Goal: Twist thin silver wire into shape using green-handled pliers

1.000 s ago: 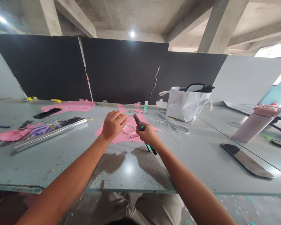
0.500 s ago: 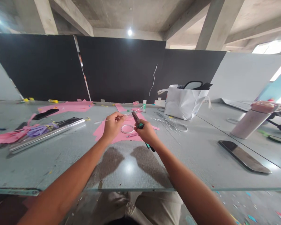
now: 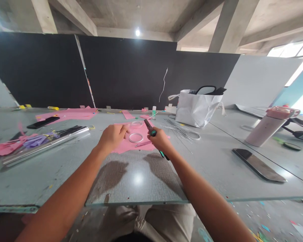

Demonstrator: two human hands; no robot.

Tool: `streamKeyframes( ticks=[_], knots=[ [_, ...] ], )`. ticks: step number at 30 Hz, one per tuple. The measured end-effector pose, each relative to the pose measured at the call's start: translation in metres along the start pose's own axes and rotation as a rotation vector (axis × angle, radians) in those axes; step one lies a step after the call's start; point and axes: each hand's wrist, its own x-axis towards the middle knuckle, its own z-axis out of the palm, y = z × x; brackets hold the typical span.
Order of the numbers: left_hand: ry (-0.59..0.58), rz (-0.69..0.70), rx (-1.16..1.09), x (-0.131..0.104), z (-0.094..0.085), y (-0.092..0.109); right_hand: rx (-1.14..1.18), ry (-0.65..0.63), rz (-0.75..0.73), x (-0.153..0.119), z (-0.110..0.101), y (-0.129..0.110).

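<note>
My right hand (image 3: 159, 138) is wrapped round dark pliers (image 3: 148, 125) with green-and-black handles, their jaws pointing up and away. A thin pale wire (image 3: 153, 115) shows just beyond the jaws; whether they touch it I cannot tell. My left hand (image 3: 114, 136) is left of the pliers, above pink paper (image 3: 123, 145), its fingers bent and blurred; what they hold, if anything, is unclear. Between the hands a silvery ring (image 3: 135, 137) lies on the paper, with a pink pen-like stick (image 3: 144, 144) beside it.
Loose wires (image 3: 179, 130) lie right of my hands, before a white bag (image 3: 198, 109). Farther right are a phone (image 3: 259, 164) and a bottle (image 3: 264, 129). At left lie a silver roll (image 3: 50, 146), purple material (image 3: 37, 141) and a black phone (image 3: 43, 122). A glue stick (image 3: 154, 111) stands behind.
My left hand has moved left, away from the pliers, and the wire that ran through its fingers no longer shows there. My right hand still grips the pliers.
</note>
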Motion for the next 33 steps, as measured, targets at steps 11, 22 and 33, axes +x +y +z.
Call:
streamKeyframes(
  ticks=[11, 22, 33],
  knots=[
    [0.319, 0.751, 0.346, 0.014, 0.013, -0.018, 0.163, -0.116, -0.002, -0.005, 0.002, -0.004],
    [0.443, 0.79, 0.332, 0.014, 0.016, -0.013, 0.153, -0.1, -0.037, -0.003, 0.009, 0.001],
    [0.437, 0.546, 0.196, 0.01, 0.016, 0.002, 0.153, -0.032, -0.051, -0.007, 0.011, -0.007]
  ],
)
